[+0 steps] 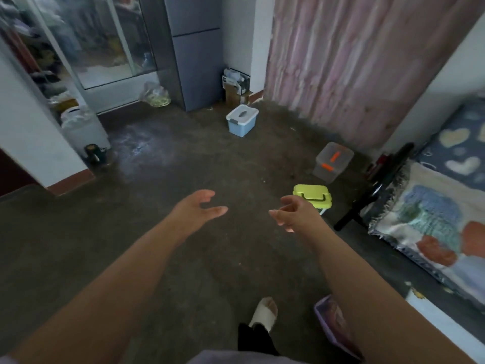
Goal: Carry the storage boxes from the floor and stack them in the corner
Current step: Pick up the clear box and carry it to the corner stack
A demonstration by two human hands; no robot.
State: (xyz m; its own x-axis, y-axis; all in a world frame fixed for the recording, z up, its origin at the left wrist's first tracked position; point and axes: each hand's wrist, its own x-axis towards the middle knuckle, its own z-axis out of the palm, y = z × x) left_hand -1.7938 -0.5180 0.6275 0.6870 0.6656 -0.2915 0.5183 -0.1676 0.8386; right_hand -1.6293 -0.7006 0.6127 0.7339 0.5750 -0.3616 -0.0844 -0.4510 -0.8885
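Observation:
Three storage boxes stand apart on the dark floor. A blue box with a white lid (242, 120) sits near the far corner by the curtain. A clear box with orange clips (332, 162) stands further right, close to the curtain. A lime-green box with a dark handle (313, 196) is nearest, just beyond my right hand (291, 212), which partly covers it. My left hand (199, 209) is stretched out over bare floor. Both hands are held out with relaxed, slightly curved fingers and hold nothing.
A grey cabinet (195, 61) and a cardboard box of clutter (236, 86) fill the far corner. A pink curtain (354, 61) hangs at right, a bed with a patterned blanket (433, 222) beside it. A purple tray (338, 327) lies by my slippered foot (265, 313).

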